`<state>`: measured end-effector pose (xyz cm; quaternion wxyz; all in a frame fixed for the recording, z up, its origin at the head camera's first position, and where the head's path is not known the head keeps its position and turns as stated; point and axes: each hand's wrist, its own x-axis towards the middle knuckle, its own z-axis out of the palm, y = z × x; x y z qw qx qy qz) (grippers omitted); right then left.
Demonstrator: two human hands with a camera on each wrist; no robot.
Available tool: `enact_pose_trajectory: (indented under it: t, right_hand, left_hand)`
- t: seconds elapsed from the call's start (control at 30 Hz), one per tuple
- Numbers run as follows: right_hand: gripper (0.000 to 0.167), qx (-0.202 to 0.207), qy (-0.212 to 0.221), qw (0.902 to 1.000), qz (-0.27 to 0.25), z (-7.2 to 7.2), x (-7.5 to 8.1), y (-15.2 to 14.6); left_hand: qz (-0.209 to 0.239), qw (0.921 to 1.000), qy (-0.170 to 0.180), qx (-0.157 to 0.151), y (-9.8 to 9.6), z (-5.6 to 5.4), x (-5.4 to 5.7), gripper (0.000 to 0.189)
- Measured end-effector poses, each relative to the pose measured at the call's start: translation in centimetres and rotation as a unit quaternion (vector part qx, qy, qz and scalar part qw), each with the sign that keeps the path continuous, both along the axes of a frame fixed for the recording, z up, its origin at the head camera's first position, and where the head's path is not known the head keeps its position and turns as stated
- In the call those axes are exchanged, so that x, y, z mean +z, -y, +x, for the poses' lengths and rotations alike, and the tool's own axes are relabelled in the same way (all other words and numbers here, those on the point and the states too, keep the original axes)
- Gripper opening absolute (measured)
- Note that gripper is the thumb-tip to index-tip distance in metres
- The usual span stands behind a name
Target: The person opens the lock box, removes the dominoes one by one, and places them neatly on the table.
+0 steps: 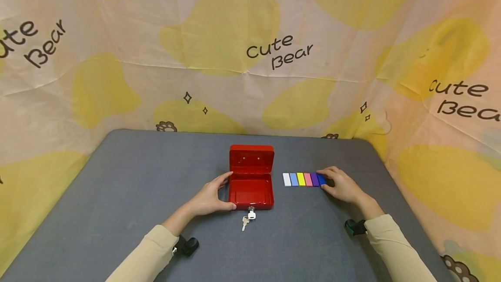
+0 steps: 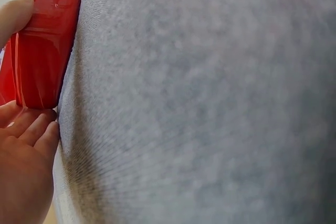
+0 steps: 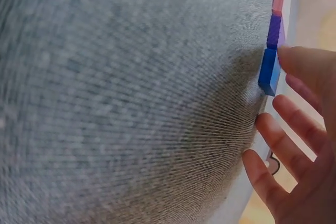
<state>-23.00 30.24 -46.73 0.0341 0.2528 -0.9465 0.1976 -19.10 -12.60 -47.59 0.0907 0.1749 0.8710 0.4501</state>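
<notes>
A red cash box [image 1: 251,191] stands with its lid [image 1: 251,159] raised; the inside is bare. My left hand [image 1: 209,195] holds the box's left side, thumb at the front corner and fingers along the side towards the hinge. In the left wrist view the thumb lies on the red front of the box [image 2: 44,51]. To the right of the box lies a row of coloured tiles [image 1: 301,179]: white, light blue, yellow, pink, purple and dark blue. My right hand [image 1: 341,185] pinches the dark blue tile [image 3: 268,69] at the row's right end, between thumb and index finger.
One key [image 1: 252,215] sits in the lock at the box's front, and a second key [image 1: 245,223] hangs beside it. A grey cloth-covered table [image 1: 156,177] lies under everything. A patterned curtain [image 1: 219,29] rises behind the table and at its sides.
</notes>
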Motion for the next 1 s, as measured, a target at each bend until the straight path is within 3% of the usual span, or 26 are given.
enact_pose_trajectory:
  t: [0.5,0.77,1.0]
  right_hand:
    - [0.037,0.005,-0.014,0.9999,0.002,-0.2,1.5,2.0]
    - [0.030,0.011,-0.026,0.9996,0.004,-0.3,2.6,3.6]
    - [0.032,0.022,-0.033,0.9992,0.010,-0.3,3.7,5.3]
  left_hand:
    - [0.009,0.9994,-0.017,-0.029,1.6,-0.2,0.1,0.089]
    - [-0.040,0.9971,-0.063,-0.011,3.7,-0.5,1.2,0.078]
    - [-0.100,0.9884,-0.114,-0.003,5.1,-0.8,2.7,0.076]
